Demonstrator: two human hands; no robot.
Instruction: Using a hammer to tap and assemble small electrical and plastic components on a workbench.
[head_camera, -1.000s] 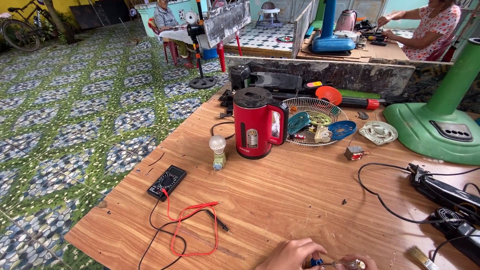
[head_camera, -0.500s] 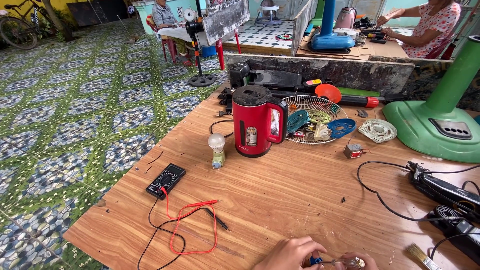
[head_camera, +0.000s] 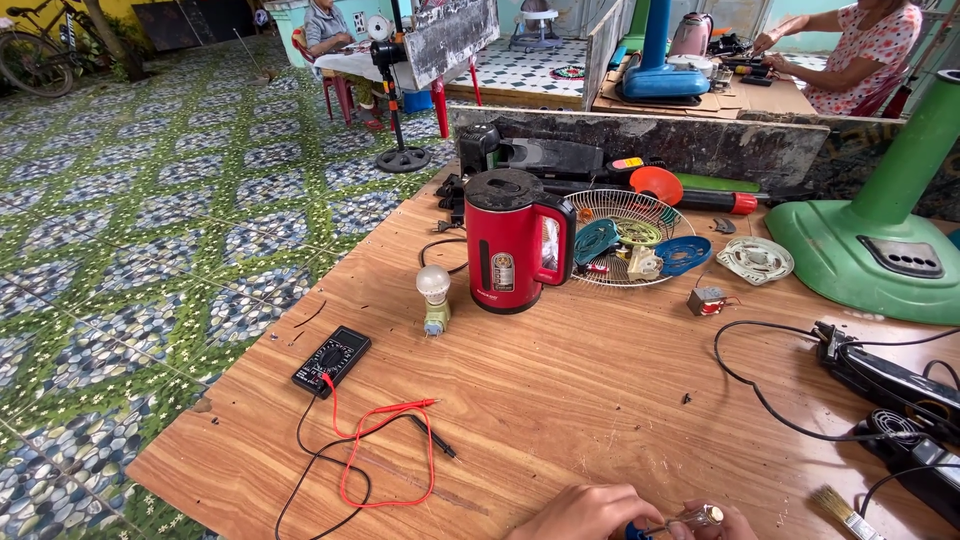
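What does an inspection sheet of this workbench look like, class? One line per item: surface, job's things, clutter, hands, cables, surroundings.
Surface: bare wooden table, scuffed.
Job's things: small blue-handled tool and a small shiny part, held at the near edge.
Clutter: red kettle, bulb, wire fan guard holding parts, paintbrush, green fan base.
Hands: left hand and right hand together, partly out of frame.
Cables: multimeter with red and black leads; black cord at right.
Surroundings: patterned tile floor, people seated beyond.

Bare left hand (head_camera: 585, 513) & right hand (head_camera: 722, 523), no gloves/sleeves visible, mostly cut off by frame edge.
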